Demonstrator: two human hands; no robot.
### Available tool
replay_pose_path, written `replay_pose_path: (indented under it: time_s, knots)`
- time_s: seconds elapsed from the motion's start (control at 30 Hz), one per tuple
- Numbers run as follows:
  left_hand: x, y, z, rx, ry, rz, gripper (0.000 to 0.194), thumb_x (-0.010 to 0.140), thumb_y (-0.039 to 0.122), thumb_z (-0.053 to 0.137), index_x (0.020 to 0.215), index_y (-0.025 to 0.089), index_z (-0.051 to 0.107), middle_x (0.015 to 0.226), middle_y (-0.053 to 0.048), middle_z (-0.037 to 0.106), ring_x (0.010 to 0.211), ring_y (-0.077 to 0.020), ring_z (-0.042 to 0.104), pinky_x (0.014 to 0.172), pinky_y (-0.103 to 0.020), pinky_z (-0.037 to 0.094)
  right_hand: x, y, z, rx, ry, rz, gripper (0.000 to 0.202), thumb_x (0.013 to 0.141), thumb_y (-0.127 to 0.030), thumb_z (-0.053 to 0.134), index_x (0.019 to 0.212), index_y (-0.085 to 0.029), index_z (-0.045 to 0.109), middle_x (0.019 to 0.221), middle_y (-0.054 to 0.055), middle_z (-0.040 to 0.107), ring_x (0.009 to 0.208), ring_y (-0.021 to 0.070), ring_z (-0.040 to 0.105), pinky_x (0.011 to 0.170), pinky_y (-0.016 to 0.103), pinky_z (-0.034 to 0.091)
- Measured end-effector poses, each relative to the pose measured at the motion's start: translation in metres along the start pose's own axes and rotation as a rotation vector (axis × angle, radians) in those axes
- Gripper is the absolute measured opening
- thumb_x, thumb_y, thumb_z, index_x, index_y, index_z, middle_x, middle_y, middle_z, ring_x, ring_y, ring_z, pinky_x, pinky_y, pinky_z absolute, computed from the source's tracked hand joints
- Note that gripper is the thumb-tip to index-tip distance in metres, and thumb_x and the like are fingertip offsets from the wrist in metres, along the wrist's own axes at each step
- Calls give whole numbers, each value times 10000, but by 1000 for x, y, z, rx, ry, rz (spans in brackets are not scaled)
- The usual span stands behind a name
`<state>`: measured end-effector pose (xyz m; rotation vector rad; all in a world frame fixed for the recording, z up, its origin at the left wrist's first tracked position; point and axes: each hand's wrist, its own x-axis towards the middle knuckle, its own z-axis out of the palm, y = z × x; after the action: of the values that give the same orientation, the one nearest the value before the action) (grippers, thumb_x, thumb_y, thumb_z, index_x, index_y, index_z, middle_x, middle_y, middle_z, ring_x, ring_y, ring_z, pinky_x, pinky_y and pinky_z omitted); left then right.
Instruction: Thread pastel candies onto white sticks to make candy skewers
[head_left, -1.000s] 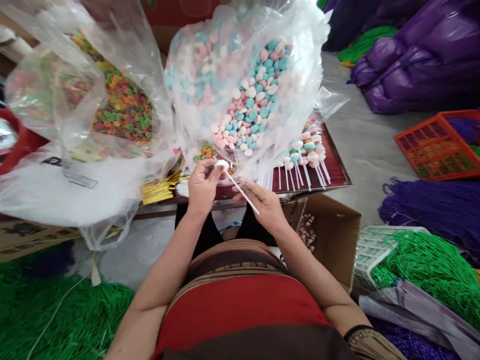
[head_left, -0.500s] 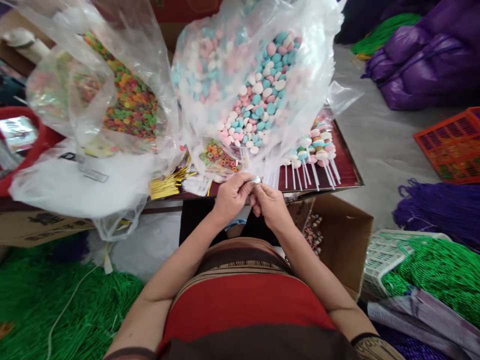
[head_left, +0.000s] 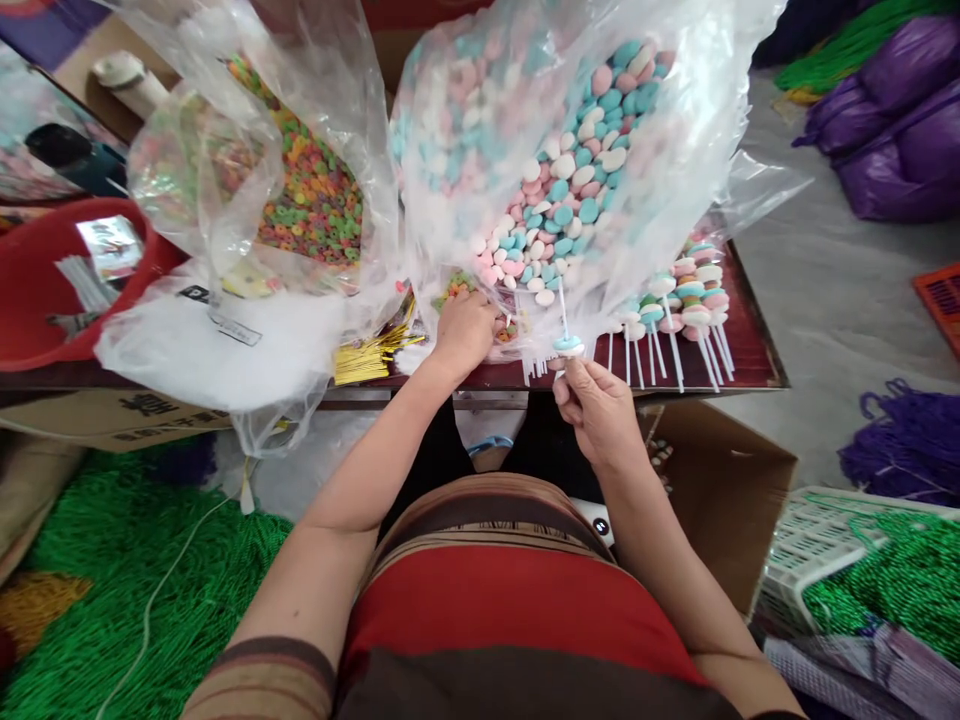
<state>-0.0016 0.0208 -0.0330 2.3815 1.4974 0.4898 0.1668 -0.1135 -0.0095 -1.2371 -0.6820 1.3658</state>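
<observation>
My right hand (head_left: 600, 405) is closed at the front edge of the table, pinching a candy skewer (head_left: 568, 343): a thin white stick standing up through a blue and a white candy. My left hand (head_left: 466, 330) reaches into the small pile of ring-shaped candies (head_left: 454, 286), back of the hand up and fingertips hidden. Behind both hands rises a big clear bag of pink, blue and white candies (head_left: 562, 215). To the right of my right hand lie several filled candy skewers (head_left: 694, 290), sticks toward me. Loose white sticks (head_left: 535, 368) lie between my hands.
Gold twist ties (head_left: 364, 362) lie left of my left hand, beside a white plastic bag (head_left: 217, 345). Behind it stands a bag of coloured candy rings (head_left: 319, 195). A red basin (head_left: 45, 340) is at far left. Below the table's right end is a cardboard box (head_left: 739, 500).
My hands were together at the table edge and are now apart. The left has moved up into the ring candies; the right holds the stick with candies upright. The view has shifted left.
</observation>
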Motion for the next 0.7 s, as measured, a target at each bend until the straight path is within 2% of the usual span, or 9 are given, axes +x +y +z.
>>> replay_pose_path:
  time_s: [0.1, 0.2, 0.27, 0.37, 0.47, 0.57, 0.7]
  knots:
    - [-9, 8, -3, 64, -11, 22, 164, 881, 145, 647, 790, 196, 773, 1011, -130, 750, 1100, -338, 624, 1016, -500, 438, -1, 1, -1, -16, -3, 3, 503, 755, -650, 834, 880, -173, 735, 560, -57, 532, 417, 31, 260, 404, 227, 150]
    - [-18, 6, -11, 98, -36, -10, 164, 887, 155, 640, 820, 190, 785, 1039, -146, 754, 1134, -350, 631, 1005, -494, 453, 0, 3, -2, -33, -6, -5, 505, 768, -659, 816, 882, -174, 733, 555, -57, 520, 421, 38, 258, 405, 233, 144]
    - [-21, 1, -16, 68, -29, -42, 169, 883, 152, 633, 814, 183, 783, 1013, -146, 761, 1098, -337, 653, 992, -472, 468, 0, 5, -3, -51, -5, -9, 502, 779, -665, 799, 875, -177, 731, 553, -55, 512, 425, 43, 260, 406, 237, 139]
    - [-20, -11, -20, -100, 4, -119, 168, 880, 154, 622, 845, 189, 782, 957, -100, 781, 975, -282, 685, 917, -404, 505, 0, 9, -3, -65, -20, -5, 490, 782, -658, 791, 856, -179, 723, 555, -53, 513, 430, 45, 270, 410, 237, 135]
    - [-18, -20, -20, -220, 93, -190, 163, 874, 169, 627, 873, 201, 787, 896, -68, 781, 883, -248, 682, 842, -359, 509, 0, 10, -1, -92, -55, 0, 446, 792, -616, 788, 863, -182, 717, 553, -54, 515, 434, 48, 276, 414, 237, 129]
    - [-15, -24, -16, -155, 124, -137, 141, 837, 161, 659, 812, 202, 792, 887, -81, 767, 890, -255, 667, 876, -380, 495, 0, 10, 2, -120, -71, 4, 398, 819, -570, 766, 902, -183, 727, 555, -56, 512, 441, 53, 281, 417, 238, 129]
    - [-9, -24, -8, -42, 34, -56, 131, 825, 209, 692, 766, 227, 807, 869, -86, 734, 930, -279, 637, 888, -428, 463, 0, 9, 5, -130, -75, 7, 384, 826, -554, 756, 907, -179, 728, 553, -60, 508, 442, 51, 272, 421, 240, 121]
